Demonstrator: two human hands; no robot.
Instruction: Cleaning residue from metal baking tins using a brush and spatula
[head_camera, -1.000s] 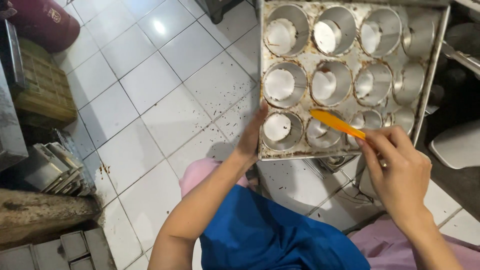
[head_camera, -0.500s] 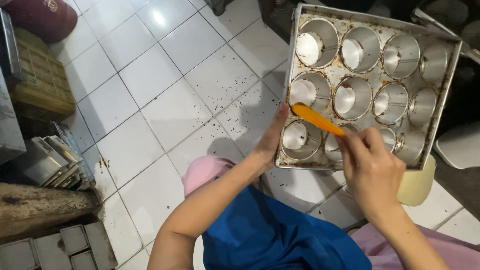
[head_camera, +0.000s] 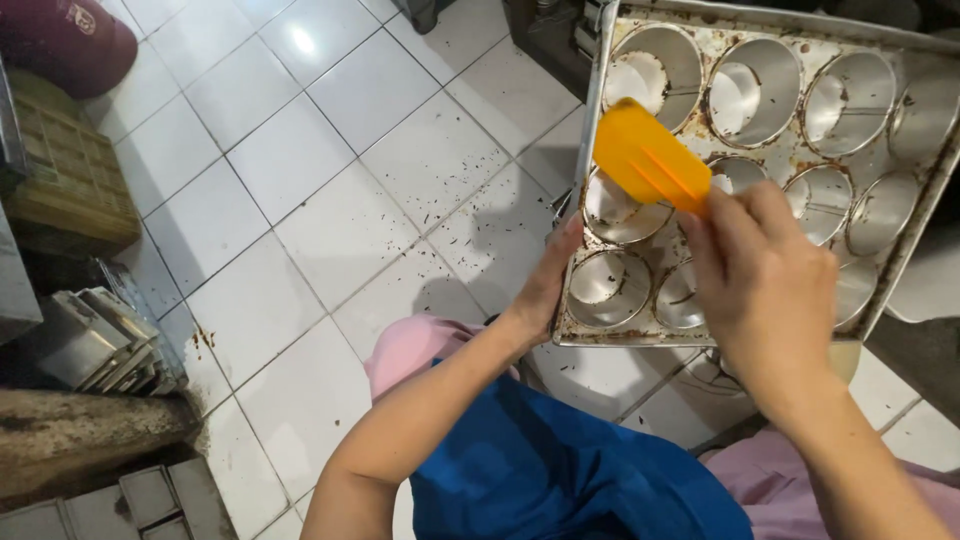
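I hold a worn metal muffin tray (head_camera: 895, 245) tilted up in front of me, its round cups stained and crusted. My left hand (head_camera: 548, 280) grips the tray's lower left edge. My right hand (head_camera: 765, 285) is closed on the handle of an orange plastic scraper (head_camera: 648, 158), whose flat blade lies over the left cups of the tray. A blue apron (head_camera: 560, 470) and pink clothing cover my lap below.
White floor tiles (head_camera: 330, 200) speckled with dark crumbs stretch to the left. Small stacked metal tins (head_camera: 100, 340) and a woven mat (head_camera: 70, 180) sit at the left edge. A dark red object (head_camera: 60, 40) lies top left.
The tray has come nearer and shifted right in view. The scraper has lifted from the lower cups to the upper left cups, its blade now turned broadside.
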